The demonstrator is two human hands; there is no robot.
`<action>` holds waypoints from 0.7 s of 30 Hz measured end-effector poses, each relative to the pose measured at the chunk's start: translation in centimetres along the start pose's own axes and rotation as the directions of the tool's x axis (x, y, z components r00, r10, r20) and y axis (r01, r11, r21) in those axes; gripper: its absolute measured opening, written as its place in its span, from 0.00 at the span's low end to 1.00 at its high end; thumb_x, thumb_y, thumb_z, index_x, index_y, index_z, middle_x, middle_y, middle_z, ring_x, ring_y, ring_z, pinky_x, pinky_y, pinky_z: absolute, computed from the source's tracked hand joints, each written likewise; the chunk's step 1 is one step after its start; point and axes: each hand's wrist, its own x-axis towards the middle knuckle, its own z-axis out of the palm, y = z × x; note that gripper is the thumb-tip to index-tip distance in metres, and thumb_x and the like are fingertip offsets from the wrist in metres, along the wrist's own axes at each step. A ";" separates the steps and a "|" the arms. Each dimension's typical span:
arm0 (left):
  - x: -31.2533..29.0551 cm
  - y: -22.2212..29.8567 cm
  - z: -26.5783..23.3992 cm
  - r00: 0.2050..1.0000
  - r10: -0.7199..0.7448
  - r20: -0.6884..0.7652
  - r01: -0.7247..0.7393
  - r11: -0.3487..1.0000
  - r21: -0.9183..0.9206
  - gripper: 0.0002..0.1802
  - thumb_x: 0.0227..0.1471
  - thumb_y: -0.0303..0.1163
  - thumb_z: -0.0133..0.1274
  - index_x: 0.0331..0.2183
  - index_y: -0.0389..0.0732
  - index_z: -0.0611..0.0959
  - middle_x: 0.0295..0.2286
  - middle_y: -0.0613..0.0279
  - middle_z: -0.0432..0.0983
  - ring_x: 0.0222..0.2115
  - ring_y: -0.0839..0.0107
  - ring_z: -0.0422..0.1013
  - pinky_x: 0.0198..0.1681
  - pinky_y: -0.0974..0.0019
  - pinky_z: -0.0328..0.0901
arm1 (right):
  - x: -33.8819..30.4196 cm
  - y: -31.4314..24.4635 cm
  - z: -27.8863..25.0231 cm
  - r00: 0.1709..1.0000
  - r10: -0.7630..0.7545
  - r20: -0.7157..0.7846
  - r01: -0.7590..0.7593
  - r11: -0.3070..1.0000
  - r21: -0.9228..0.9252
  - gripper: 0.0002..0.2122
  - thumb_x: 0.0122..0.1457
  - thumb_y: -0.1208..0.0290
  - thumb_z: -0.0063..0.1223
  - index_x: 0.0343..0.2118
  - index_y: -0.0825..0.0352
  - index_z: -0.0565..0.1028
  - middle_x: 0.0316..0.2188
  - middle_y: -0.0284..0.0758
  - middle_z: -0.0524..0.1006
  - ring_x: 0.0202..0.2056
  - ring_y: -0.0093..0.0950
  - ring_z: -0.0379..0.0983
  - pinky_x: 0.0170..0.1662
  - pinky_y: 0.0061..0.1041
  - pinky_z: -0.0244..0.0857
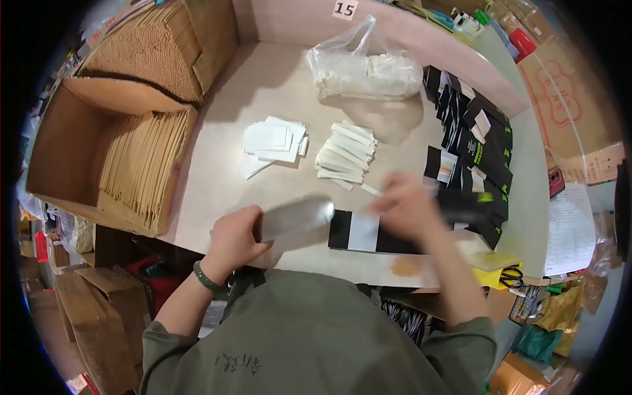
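Observation:
My left hand [234, 238] is closed round one end of a flat, silvery, shiny piece [296, 220], blurred by motion and raised above the table's near edge. My right hand [409, 207] is smeared and hangs over a flat black packet [340, 230] with a white band; whether its fingers hold anything cannot be made out. By its fingertips shows a thin white strip [370, 189]. A loose pile of white paper strips [345, 153] lies just beyond. To its left is a stack of white cards [276, 139].
A clear plastic bag [365, 69] of white pieces lies at the back. Black packets [477, 155] overlap along the right wall. Two cardboard boxes, the nearer [56, 148] holding upright brown sheets, stand at left. Scissors [511, 276] hang near the right front corner.

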 end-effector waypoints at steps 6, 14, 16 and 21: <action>1.6 4.7 2.5 0.941 0.093 0.326 0.208 0.600 -0.773 0.21 0.40 0.36 0.64 0.35 0.36 0.77 0.36 0.54 0.73 0.35 0.58 0.71 0.38 0.61 0.67 | -3.7 -0.2 1.8 0.979 -0.109 0.173 0.123 0.990 -0.073 0.22 0.40 0.58 0.73 0.34 0.66 0.75 0.57 0.49 0.66 0.57 0.49 0.62 0.61 0.47 0.55; 0.7 3.6 2.4 0.927 -0.313 0.208 0.374 0.818 -0.436 0.23 0.41 0.32 0.64 0.41 0.36 0.76 0.31 0.53 0.75 0.30 0.58 0.73 0.35 0.61 0.68 | -1.3 -6.4 6.4 0.947 0.293 0.132 -0.274 0.951 -0.145 0.17 0.55 0.55 0.59 0.27 0.68 0.73 0.33 0.44 0.76 0.37 0.44 0.73 0.39 0.40 0.67; 0.1 2.2 2.9 0.974 -0.227 0.010 0.224 0.948 -0.229 0.29 0.40 0.34 0.66 0.45 0.39 0.74 0.35 0.52 0.75 0.33 0.53 0.73 0.36 0.57 0.69 | -0.6 -6.9 8.0 0.853 0.483 0.196 -0.464 0.875 -0.139 0.17 0.56 0.55 0.57 0.27 0.68 0.73 0.26 0.43 0.76 0.33 0.44 0.74 0.35 0.41 0.67; -0.1 2.0 1.3 0.993 -0.097 0.069 0.107 0.982 -0.155 0.37 0.38 0.39 0.69 0.50 0.41 0.73 0.37 0.55 0.72 0.35 0.53 0.73 0.37 0.54 0.69 | -0.5 -5.7 10.2 0.892 0.449 0.053 -0.446 0.893 -0.058 0.11 0.56 0.64 0.51 0.23 0.66 0.73 0.21 0.42 0.77 0.27 0.46 0.75 0.32 0.44 0.67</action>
